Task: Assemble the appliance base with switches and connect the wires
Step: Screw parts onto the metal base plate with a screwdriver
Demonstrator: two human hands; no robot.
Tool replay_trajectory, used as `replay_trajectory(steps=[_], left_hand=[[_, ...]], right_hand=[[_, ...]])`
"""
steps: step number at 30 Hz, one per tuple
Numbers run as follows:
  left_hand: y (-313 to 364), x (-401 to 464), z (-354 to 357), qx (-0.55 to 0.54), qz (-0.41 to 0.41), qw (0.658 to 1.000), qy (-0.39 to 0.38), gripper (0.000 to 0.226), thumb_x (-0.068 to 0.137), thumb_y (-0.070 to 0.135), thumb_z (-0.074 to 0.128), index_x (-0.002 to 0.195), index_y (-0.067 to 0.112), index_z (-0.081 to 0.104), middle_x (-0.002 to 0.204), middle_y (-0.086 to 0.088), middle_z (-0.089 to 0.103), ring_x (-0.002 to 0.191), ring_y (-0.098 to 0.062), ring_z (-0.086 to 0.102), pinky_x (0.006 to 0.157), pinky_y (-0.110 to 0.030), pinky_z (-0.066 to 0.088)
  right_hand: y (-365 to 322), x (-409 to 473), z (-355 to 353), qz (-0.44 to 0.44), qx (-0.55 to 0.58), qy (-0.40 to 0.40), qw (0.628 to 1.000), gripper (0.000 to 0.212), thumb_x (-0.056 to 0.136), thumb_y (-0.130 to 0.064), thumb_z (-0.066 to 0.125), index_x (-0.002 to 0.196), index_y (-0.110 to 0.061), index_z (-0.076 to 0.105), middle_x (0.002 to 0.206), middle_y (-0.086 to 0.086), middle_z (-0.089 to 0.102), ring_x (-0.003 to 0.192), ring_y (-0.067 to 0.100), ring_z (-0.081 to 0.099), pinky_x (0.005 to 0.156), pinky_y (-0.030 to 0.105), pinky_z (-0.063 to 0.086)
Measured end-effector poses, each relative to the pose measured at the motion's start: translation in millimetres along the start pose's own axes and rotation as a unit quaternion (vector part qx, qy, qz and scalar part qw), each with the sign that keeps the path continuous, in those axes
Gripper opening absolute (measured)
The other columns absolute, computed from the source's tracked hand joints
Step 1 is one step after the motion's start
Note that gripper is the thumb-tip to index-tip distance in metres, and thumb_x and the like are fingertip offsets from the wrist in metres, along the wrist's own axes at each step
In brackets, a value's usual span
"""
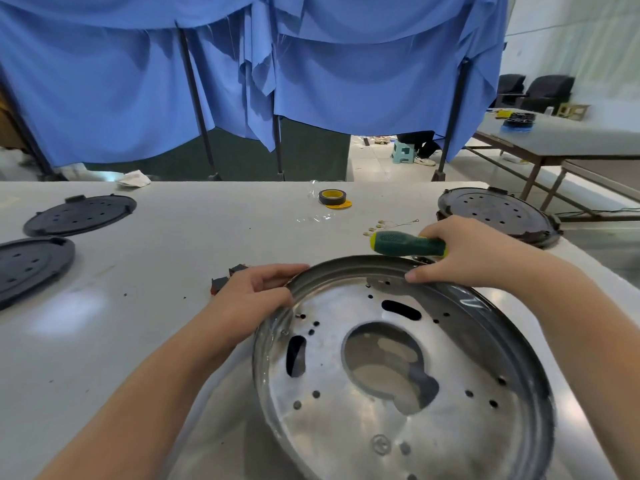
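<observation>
A round metal appliance base (329,410) with a large middle opening and several holes lies tilted on the white table in front of me. My left hand (256,292) grips its upper-left rim between thumb and fingers. My right hand (467,251) holds a green screwdriver with a yellow end (405,243) pointing left, and its thumb presses on the far rim. Two small dark switches (225,278) lie on the table just beyond my left hand. Thin wires with brass terminals (384,226) lie behind the screwdriver.
Two black round plastic covers (81,213) (27,265) lie at the far left. A stack of dark bases (498,214) stands at the right table edge. A roll of black tape (333,197) sits at the back. Blue curtains (311,81) hang behind the table.
</observation>
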State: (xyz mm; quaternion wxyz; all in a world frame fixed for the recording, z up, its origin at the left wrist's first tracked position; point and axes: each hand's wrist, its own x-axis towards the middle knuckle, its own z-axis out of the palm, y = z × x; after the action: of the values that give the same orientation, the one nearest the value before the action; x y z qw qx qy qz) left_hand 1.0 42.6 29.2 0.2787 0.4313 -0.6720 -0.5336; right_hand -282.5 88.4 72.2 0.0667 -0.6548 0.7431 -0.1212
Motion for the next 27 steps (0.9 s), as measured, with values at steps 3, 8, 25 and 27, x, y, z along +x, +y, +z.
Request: replay_trajectory(steps=[3,8,25,27], left_hand=[[-2,1,1,-0.003,0.001,1.0,-0.01,0.045,0.086,-0.003,0.052,0.113,0.029,0.069,0.1,0.009,0.075,0.089,-0.009,0.071,0.067,-0.016,0.054],[-5,3,1,-0.01,0.002,1.0,-0.005,0.036,0.089,0.005,0.056,0.109,0.031,0.07,0.097,0.006,0.076,0.088,-0.011,0.071,0.07,-0.019,0.053],[-8,10,2,-0.036,-0.005,0.997,0.063,0.054,0.082,0.033,0.07,0.132,0.029,0.05,0.121,0.015,0.06,0.111,-0.004,0.058,0.098,-0.034,0.048],[-8,7,5,-0.026,-0.006,0.998,0.052,0.065,0.071,0.042,0.074,0.13,0.032,0.05,0.119,0.017,0.059,0.11,-0.003,0.058,0.097,-0.033,0.049]], right_hand=[[-3,0,5,-0.01,0.025,-0.008,1.0,0.03,0.071,-0.056,0.073,0.077,-0.029,0.061,0.071,-0.005,0.062,0.067,0.01,0.057,0.054,0.026,0.039],[-4,2,12,-0.02,0.062,-0.001,0.998,0.025,0.079,-0.043,0.071,0.065,-0.026,0.06,0.06,-0.004,0.06,0.059,0.013,0.057,0.055,0.027,0.039],[19,-1,-3,0.223,-0.145,0.087,0.96,0.02,0.076,-0.032,0.063,0.09,-0.018,0.062,0.07,0.003,0.058,0.061,0.018,0.052,0.051,0.023,0.033],[19,-2,-3,0.232,-0.148,0.09,0.957,0.018,0.076,-0.03,0.062,0.088,-0.016,0.061,0.07,0.004,0.058,0.06,0.019,0.051,0.051,0.023,0.032]])
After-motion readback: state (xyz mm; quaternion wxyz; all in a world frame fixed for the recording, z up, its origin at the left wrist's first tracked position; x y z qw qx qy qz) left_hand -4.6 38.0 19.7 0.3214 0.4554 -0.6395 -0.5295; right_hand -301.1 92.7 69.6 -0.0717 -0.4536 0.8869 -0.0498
